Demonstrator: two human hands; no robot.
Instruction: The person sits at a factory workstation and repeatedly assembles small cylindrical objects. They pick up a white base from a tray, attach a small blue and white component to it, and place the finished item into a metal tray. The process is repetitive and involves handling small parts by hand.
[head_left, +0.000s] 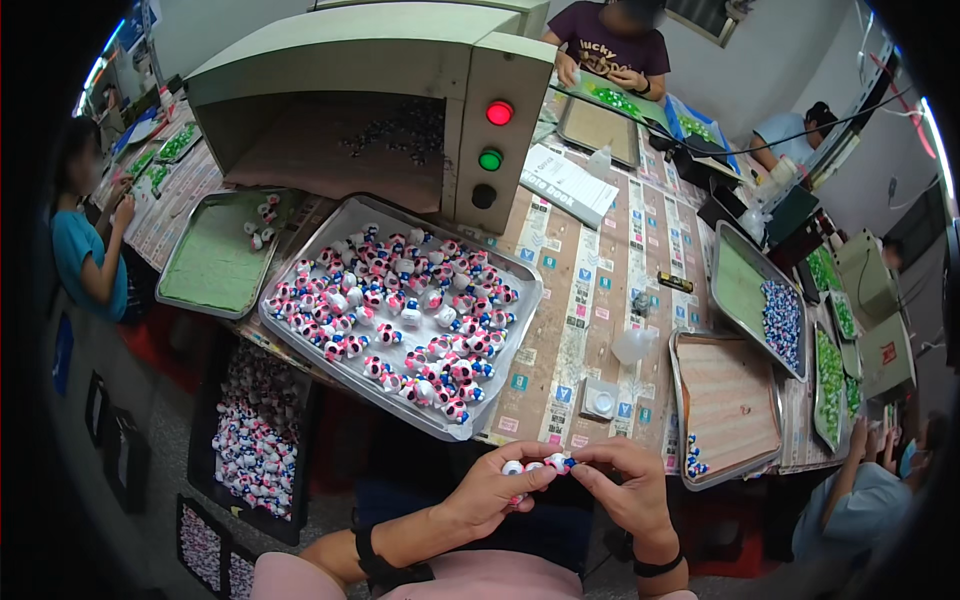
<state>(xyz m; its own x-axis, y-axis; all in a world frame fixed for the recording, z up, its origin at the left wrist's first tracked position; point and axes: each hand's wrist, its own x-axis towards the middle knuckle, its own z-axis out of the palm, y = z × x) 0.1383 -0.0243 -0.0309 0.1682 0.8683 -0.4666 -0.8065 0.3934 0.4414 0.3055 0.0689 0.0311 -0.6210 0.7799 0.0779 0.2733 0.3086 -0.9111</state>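
Observation:
Just past the table's front edge, my left hand (490,495) is closed around a few small white-and-pink toy figures (512,467). One toy figure (557,462) sits between my two hands, with a small blue part (570,463) at its right end. My right hand (632,490) pinches that blue part with thumb and forefinger. Whether the blue part is fixed to the figure is too small to tell. Ahead on the left, a large metal tray (532,290) bears many white, pink and blue toy figures (455,365).
Behind the tray stands a beige tunnel machine (330,60) with lit buttons. A tan-lined tray (735,410) at right holds several blue-and-white pieces (695,458). A green tray (215,265) lies left; a black crate (205,430) of figures sits below. Other people work around the table.

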